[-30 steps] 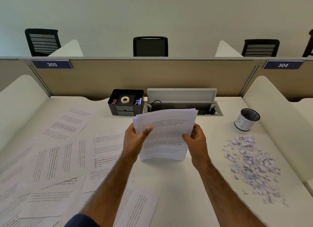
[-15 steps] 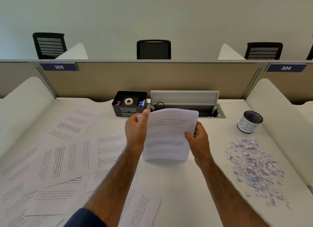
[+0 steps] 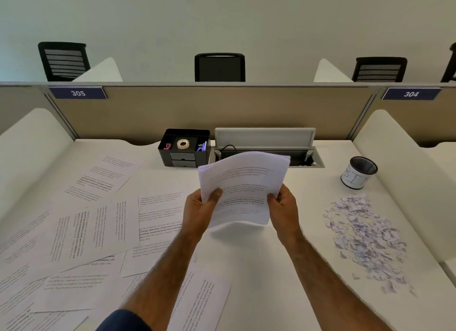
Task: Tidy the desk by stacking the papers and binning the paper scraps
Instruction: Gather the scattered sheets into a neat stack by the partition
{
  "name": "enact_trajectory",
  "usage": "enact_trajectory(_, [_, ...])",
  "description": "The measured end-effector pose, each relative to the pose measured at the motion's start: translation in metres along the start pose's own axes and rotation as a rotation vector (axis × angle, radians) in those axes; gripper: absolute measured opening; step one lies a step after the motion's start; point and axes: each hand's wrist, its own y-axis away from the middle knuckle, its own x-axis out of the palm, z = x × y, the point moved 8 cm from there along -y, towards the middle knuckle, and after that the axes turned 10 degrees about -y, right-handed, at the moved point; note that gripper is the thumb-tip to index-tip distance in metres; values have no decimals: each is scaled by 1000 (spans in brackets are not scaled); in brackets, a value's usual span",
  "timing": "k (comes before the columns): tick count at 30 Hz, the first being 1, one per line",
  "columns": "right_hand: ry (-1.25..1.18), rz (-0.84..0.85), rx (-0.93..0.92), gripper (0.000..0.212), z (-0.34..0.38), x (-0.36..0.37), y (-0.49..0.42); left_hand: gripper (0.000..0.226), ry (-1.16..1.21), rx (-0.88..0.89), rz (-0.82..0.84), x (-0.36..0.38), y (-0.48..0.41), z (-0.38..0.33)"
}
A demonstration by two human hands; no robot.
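A stack of printed papers [image 3: 244, 185] stands nearly upright above the middle of the white desk [image 3: 259, 269], its bottom edge close to the surface. My left hand [image 3: 199, 211] grips its lower left edge and my right hand [image 3: 283, 209] grips its lower right edge. Several loose printed sheets [image 3: 93, 227] lie overlapping across the left half of the desk, one [image 3: 197, 303] under my left forearm. A heap of small paper scraps [image 3: 362, 234] lies on the right side. A small mesh bin [image 3: 359, 172] with a white label stands behind the scraps.
A black desk organiser [image 3: 183, 147] with a tape roll sits at the back centre, beside an open cable tray [image 3: 266, 145]. White curved dividers [image 3: 399, 163] flank the desk, a beige partition [image 3: 209, 111] closes the back. Black chairs [image 3: 219, 68] stand beyond.
My left hand slid from the stack's top left corner down to its lower left edge. The top of the stack now bows backward. My right hand kept its grip.
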Motion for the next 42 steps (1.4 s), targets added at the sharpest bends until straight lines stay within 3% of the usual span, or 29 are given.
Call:
enact_trajectory(4, [-18,63,18,40,-7,9,10,16,-3,-76,11,9,8,18])
enact_trajectory(9, [-20,15,4,42,0,8,15,20,-31,-27,23,12,6,22])
enact_trajectory(13, [-19,73,42,43,-10,10,16,24,-88,-105,37,11,10,46])
enact_trajectory(20, [39,28,229,19,-23,19,18,17,-166,-113,32,-24,3,33])
enact_trajectory(34, [72,235,548,19,-80,230,97,23,-479,-325,-82,-251,5,115])
enact_trajectory(42, [-110,156,737,27,-111,353,161,28,-799,-237,89,-357,-42,165])
